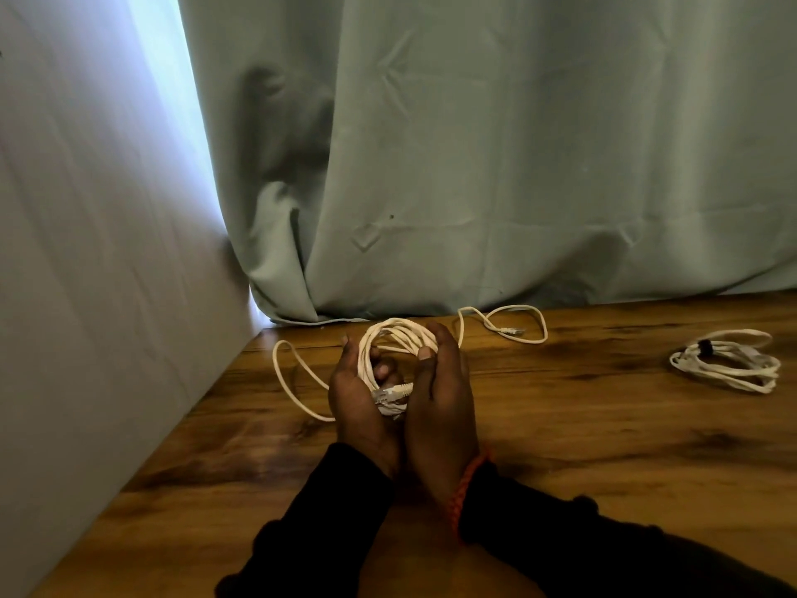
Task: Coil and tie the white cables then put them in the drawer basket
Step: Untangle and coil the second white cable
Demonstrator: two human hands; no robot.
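A white cable coil (399,334) stands upright between my two hands near the back of the wooden table (582,429). My left hand (360,392) curls round its left side, and my right hand (442,390) curls round its right side, thumb on the loops. A clear plug (390,392) on one end pokes out between my palms. Loose cable trails left in a loop (289,373), and more of it runs right to another plug (513,331). A second white cable bundle (729,362), tied with a dark strap, lies at the right. No drawer basket is in view.
A pale green curtain (517,166) hangs along the table's back edge. A white wall (95,252) borders the table's left side. An orange braided band (468,481) is on my right wrist.
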